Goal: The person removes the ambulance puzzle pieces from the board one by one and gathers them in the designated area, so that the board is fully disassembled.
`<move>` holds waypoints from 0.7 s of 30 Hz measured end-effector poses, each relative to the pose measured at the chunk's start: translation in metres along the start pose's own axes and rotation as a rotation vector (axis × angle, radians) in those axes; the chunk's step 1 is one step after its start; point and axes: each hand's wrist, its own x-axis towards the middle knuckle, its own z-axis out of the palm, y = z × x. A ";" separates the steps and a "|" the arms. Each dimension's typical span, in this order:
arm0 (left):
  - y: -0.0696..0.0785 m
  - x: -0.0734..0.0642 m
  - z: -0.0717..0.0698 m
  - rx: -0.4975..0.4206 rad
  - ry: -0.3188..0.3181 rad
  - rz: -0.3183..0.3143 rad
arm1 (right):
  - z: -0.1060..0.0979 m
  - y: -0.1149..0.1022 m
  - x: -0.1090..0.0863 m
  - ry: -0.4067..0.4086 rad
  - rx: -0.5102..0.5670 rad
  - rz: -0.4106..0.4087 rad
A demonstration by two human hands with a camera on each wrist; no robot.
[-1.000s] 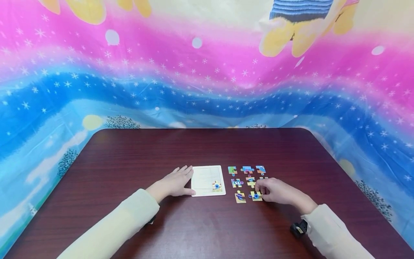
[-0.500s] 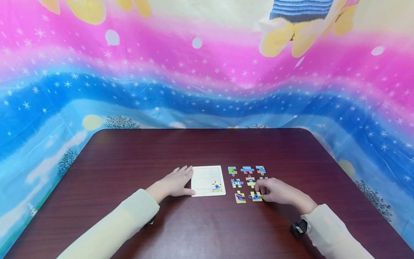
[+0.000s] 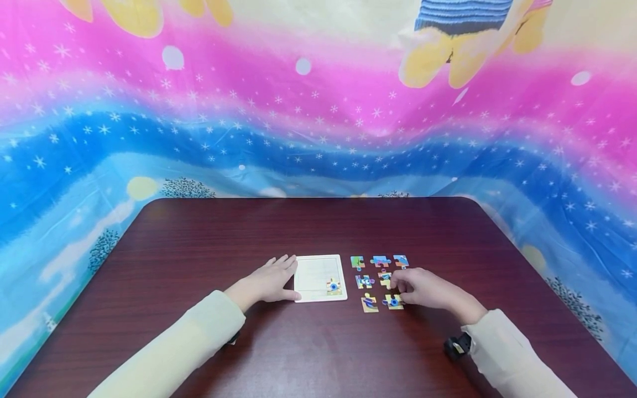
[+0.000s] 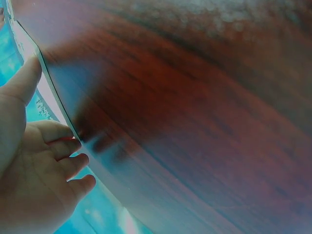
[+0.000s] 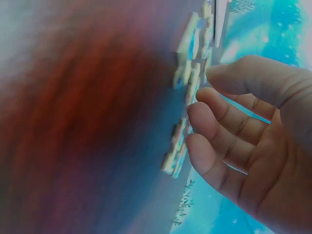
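Note:
A white square puzzle tray [image 3: 313,258] lies on the table, with one yellow-and-blue puzzle piece [image 3: 333,286] in its near right corner. My left hand [image 3: 267,281] rests on the tray's left edge, fingers spread and thumb at the near corner; the left wrist view shows these fingers against the rim. Right of the tray, loose puzzle pieces lie in rows, among them a green piece [image 3: 357,262] and a yellow piece with a blue wheel [image 3: 395,302]. Above their right side hovers my right hand [image 3: 428,288], fingers bent; whether a piece is between its fingertips is hidden.
The dark red-brown table [image 3: 318,226] has rounded far corners. A printed cloth [image 3: 318,121] in pink and blue hangs behind and beside it. A black device [image 3: 457,347] is strapped at my right wrist.
My right hand has shifted slightly up and left, and now covers the piece at the right end of the middle row. My left hand and the tray stay put.

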 end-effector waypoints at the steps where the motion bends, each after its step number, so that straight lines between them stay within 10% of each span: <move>1: 0.000 0.000 0.000 0.001 0.002 0.001 | -0.001 -0.001 0.002 0.008 0.000 -0.010; 21: 0.003 -0.001 -0.002 0.005 -0.002 0.003 | 0.004 -0.049 0.058 0.100 -0.092 -0.164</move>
